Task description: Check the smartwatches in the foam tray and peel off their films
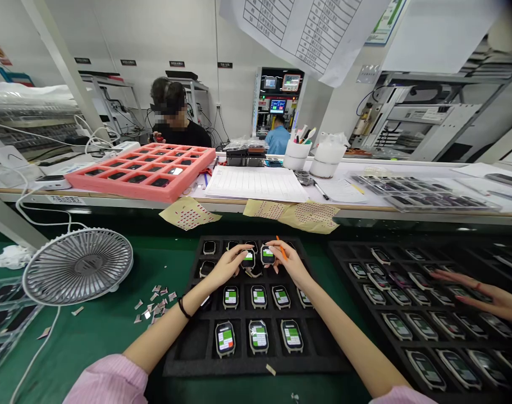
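Observation:
A black foam tray point(188, 348) lies on the green mat in front of me, filled with several smartwatch bodies showing green and white screens. My left hand point(228, 264) reaches into the far rows, fingers curled on one watch body point(248, 258). My right hand point(287, 261) pinches a thin orange stick point(281, 247) and rests beside another lit watch body point(267, 255). The two hands nearly meet over the tray's upper middle.
A second black tray point(344, 255) of watches lies to the right, with another person's hand point(483, 294) over it. A small white fan point(77, 266) and paper scraps point(155, 303) sit to the left. A pink tray point(113, 182), papers and cups stand on the shelf behind.

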A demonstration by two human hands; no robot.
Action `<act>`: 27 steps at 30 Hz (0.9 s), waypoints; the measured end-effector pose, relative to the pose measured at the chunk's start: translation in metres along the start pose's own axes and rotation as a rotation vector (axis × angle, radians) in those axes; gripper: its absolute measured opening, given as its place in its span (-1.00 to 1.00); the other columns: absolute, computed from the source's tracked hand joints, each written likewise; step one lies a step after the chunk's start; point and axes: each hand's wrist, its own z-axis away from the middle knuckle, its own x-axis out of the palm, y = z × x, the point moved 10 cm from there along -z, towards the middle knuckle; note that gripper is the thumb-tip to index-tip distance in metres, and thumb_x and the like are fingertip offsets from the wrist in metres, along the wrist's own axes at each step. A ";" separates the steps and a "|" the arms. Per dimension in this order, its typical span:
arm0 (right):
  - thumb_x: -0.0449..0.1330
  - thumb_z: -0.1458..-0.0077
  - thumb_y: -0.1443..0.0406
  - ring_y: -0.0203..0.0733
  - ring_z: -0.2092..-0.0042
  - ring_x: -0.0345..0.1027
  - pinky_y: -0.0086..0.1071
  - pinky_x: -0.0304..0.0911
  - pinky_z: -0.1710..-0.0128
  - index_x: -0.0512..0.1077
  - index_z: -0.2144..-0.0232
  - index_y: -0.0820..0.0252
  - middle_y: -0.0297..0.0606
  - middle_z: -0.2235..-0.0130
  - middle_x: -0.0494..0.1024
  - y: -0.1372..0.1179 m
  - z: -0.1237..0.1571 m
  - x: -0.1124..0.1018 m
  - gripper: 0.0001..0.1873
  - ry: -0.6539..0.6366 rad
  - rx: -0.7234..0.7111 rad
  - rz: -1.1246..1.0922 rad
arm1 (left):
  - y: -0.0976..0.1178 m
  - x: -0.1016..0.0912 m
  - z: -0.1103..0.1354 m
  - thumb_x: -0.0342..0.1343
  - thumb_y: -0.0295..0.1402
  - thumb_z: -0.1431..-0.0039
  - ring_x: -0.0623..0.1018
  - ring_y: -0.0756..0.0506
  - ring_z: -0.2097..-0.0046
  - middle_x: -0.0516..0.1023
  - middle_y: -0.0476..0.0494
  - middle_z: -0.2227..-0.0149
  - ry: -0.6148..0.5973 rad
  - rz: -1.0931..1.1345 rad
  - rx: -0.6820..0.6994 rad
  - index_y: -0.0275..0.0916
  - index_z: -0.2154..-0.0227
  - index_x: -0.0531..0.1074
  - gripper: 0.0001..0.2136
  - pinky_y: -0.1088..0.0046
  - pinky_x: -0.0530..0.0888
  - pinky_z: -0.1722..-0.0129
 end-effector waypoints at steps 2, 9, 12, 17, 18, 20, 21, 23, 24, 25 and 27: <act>0.21 -0.02 0.04 -0.26 0.57 0.38 -0.47 0.16 0.71 0.41 0.26 0.13 -0.39 0.52 0.39 0.001 -0.001 0.001 -0.67 -0.007 -0.004 0.000 | -0.002 -0.001 -0.001 -0.06 -0.13 -0.23 0.29 0.13 0.63 0.45 -0.08 0.31 0.007 0.001 -0.004 -0.25 0.03 0.40 -0.62 0.58 0.25 0.62; 0.28 0.04 0.14 -0.25 0.43 0.43 -0.45 0.28 0.65 0.38 0.14 0.09 -0.20 0.15 0.45 0.008 -0.001 0.005 -0.61 -0.075 -0.007 -0.011 | -0.006 0.001 -0.001 0.04 -0.24 -0.18 0.34 0.10 0.56 0.45 -0.04 0.38 -0.019 0.022 -0.002 -0.24 -0.12 0.25 -0.55 0.57 0.29 0.54; 0.35 0.12 0.21 -0.24 0.39 0.44 -0.46 0.30 0.63 0.36 0.13 0.07 -0.19 0.11 0.44 0.007 -0.001 0.006 -0.54 -0.090 -0.028 -0.009 | -0.006 0.003 0.000 0.12 -0.26 -0.12 0.31 0.07 0.54 0.39 0.02 0.47 -0.022 0.044 -0.007 -0.28 -0.16 0.18 -0.45 0.57 0.27 0.54; 0.36 0.13 0.19 -0.23 0.44 0.44 -0.45 0.25 0.65 0.39 0.19 0.09 -0.24 0.21 0.47 0.006 -0.001 0.003 -0.59 -0.048 -0.015 0.004 | -0.003 -0.002 0.000 0.08 -0.17 -0.13 0.26 0.06 0.60 0.24 0.12 0.63 0.017 0.010 -0.026 -0.34 -0.09 0.29 -0.50 0.57 0.21 0.58; 0.34 0.10 0.16 -0.24 0.48 0.43 -0.45 0.23 0.66 0.40 0.22 0.10 -0.26 0.27 0.47 0.005 -0.001 0.001 -0.63 -0.029 -0.008 0.006 | -0.002 -0.003 0.000 0.07 -0.15 -0.14 0.25 0.07 0.61 0.22 0.12 0.64 0.028 0.008 -0.026 -0.33 -0.05 0.33 -0.52 0.57 0.19 0.59; 0.30 0.06 0.11 -0.26 0.54 0.40 -0.45 0.19 0.69 0.42 0.26 0.12 -0.32 0.38 0.45 0.003 0.000 -0.001 -0.68 0.007 0.000 0.015 | 0.001 -0.005 0.001 0.05 -0.11 -0.14 0.21 0.08 0.63 0.20 0.12 0.66 0.049 0.007 -0.024 -0.33 0.02 0.40 -0.55 0.57 0.13 0.61; 0.29 0.04 0.09 -0.26 0.55 0.39 -0.45 0.16 0.70 0.42 0.28 0.13 -0.35 0.43 0.43 0.002 0.000 -0.002 -0.69 0.022 0.005 0.022 | 0.003 -0.006 0.001 0.05 -0.09 -0.14 0.18 0.08 0.63 0.18 0.12 0.66 0.058 0.006 -0.023 -0.34 0.04 0.42 -0.55 0.57 0.10 0.62; 0.27 0.02 0.08 -0.25 0.57 0.39 -0.46 0.12 0.71 0.42 0.31 0.13 -0.38 0.48 0.40 0.000 0.001 -0.003 -0.70 0.047 0.017 0.042 | 0.007 -0.007 0.002 0.04 -0.08 -0.15 0.11 0.09 0.64 0.14 0.13 0.68 0.065 0.001 -0.015 -0.36 0.10 0.45 -0.56 0.55 0.05 0.63; 0.26 0.02 0.08 -0.25 0.57 0.39 -0.47 0.10 0.72 0.42 0.32 0.14 -0.39 0.49 0.40 0.000 0.001 -0.004 -0.71 0.054 0.023 0.051 | 0.008 -0.007 0.003 0.04 -0.08 -0.16 0.08 0.09 0.64 0.11 0.14 0.69 0.066 -0.003 -0.010 -0.36 0.12 0.46 -0.57 0.55 0.04 0.63; 0.27 0.02 0.09 -0.25 0.57 0.40 -0.48 0.08 0.72 0.42 0.33 0.14 -0.40 0.50 0.39 0.000 0.001 -0.004 -0.71 0.058 0.027 0.056 | 0.009 -0.007 0.003 0.04 -0.08 -0.15 0.06 0.10 0.64 0.09 0.14 0.69 0.066 -0.010 -0.006 -0.36 0.14 0.47 -0.58 0.55 0.03 0.63; 0.30 0.06 0.11 -0.27 0.57 0.40 -0.49 0.06 0.72 0.41 0.33 0.14 -0.40 0.48 0.40 0.001 0.001 -0.003 -0.71 0.048 0.029 0.055 | 0.008 -0.006 0.003 0.06 -0.10 -0.14 0.04 0.10 0.64 0.08 0.16 0.69 0.064 -0.025 0.000 -0.36 0.14 0.46 -0.59 0.55 0.02 0.63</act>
